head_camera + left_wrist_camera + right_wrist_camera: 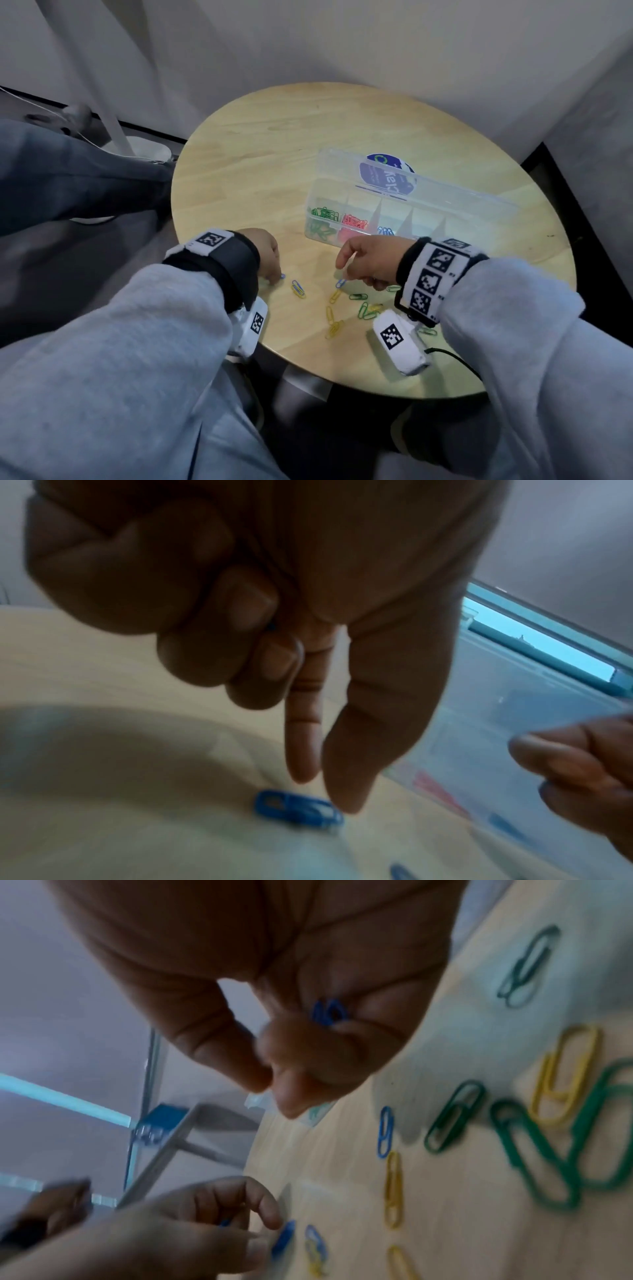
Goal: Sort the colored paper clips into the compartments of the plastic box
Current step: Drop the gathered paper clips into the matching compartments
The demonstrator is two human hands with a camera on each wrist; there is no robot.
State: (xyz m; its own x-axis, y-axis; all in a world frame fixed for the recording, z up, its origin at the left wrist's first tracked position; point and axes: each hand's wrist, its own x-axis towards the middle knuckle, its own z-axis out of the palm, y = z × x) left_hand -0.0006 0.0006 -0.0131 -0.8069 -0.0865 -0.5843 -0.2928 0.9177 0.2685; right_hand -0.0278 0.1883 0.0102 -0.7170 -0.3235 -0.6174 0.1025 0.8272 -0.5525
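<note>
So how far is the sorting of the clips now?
Partly done. The plastic box already holds green, red and some blue clips. In hand: the right hand holds blue clips, the left hand reaches a blue one. Left on the table: yellow, green, a few blue.

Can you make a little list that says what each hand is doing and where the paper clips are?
left hand: fingertips down at a blue clip on the table
right hand: holds blue clips in curled fingers
plastic box: open; green, red, blue clips inside
loose clips: yellow, green, blue, on the table
</note>
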